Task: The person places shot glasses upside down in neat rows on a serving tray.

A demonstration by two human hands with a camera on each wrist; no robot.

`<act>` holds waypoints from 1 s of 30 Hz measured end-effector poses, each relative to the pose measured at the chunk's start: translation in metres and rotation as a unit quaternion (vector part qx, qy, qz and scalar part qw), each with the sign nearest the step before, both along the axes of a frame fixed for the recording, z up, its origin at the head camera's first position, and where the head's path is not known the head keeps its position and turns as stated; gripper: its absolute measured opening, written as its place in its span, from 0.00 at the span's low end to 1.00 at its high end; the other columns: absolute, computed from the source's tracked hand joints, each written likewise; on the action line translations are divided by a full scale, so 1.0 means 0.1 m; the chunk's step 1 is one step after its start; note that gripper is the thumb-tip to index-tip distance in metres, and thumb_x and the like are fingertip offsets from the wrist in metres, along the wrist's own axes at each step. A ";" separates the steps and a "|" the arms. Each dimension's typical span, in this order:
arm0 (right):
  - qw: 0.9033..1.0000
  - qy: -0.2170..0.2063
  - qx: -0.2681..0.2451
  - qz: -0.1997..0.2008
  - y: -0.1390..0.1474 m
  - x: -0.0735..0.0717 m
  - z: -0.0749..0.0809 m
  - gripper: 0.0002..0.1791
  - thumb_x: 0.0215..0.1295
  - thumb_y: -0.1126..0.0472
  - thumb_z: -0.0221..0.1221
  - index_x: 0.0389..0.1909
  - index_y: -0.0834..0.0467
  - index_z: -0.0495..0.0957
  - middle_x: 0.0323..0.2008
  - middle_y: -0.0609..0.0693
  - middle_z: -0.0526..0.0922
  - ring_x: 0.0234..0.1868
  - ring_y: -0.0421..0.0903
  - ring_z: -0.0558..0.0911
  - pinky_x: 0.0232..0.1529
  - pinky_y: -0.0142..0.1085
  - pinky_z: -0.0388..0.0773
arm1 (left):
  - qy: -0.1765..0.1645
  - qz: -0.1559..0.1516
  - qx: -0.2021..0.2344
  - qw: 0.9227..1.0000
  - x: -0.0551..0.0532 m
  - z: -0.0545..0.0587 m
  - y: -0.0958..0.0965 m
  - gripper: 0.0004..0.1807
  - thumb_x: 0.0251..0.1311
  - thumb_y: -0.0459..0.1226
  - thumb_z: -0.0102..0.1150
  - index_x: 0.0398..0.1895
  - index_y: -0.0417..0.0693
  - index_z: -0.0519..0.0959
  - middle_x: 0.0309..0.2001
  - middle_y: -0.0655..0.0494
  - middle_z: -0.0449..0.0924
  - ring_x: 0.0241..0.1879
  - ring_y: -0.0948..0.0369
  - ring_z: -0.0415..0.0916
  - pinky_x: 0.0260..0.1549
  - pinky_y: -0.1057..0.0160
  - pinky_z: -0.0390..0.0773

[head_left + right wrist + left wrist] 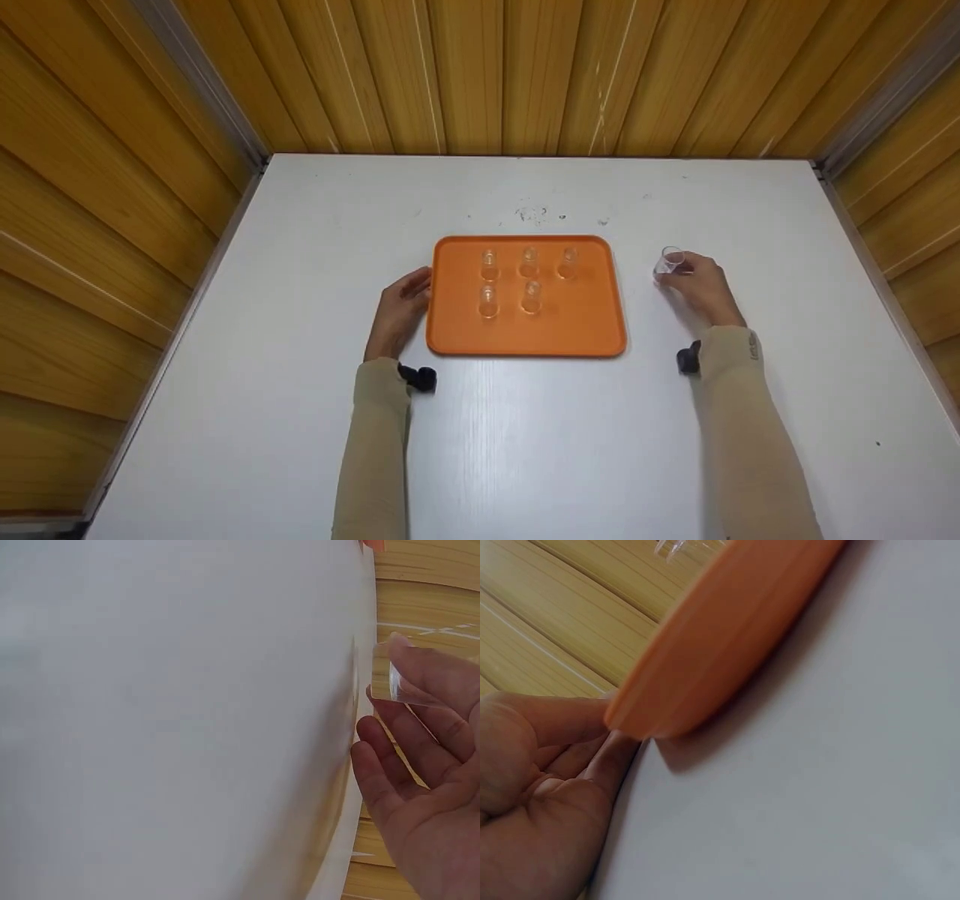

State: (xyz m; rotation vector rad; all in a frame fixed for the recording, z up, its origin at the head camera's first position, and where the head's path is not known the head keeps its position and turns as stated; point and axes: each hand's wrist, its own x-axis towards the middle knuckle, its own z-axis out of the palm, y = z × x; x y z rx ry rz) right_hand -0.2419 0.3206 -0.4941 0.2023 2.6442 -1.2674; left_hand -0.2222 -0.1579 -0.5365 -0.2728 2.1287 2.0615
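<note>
My right hand (703,286) holds a small clear cup (667,262) above the table, to the right of the tray. In the right wrist view the thumb and fingers pinch the cup (384,673), and the lower fingers curl loosely. At the tray's left edge, my left hand (397,315) grips the rim of the orange tray (457,334); the left wrist view has its digits meeting at the tray's edge (675,682). Several clear cups stand on the tray: three in the back row, such as this cup (529,262), and two in front, including this cup (488,301).
The white table (540,435) carries the tray near its middle. Yellow wood-look panels (540,75) enclose the back and both sides. Small dark marks (532,214) dot the tabletop behind the tray.
</note>
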 end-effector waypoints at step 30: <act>0.994 0.100 -0.043 0.003 -0.58 0.30 0.13 0.23 0.60 0.59 0.66 0.55 0.64 0.75 0.55 0.61 0.76 0.57 0.53 0.74 0.65 0.44 0.71 | -0.016 0.003 -0.008 1.000 -0.02 0.00 0.01 0.24 0.65 0.36 0.58 0.64 0.56 0.72 0.62 0.58 0.73 0.64 0.61 0.68 0.64 0.61 0.70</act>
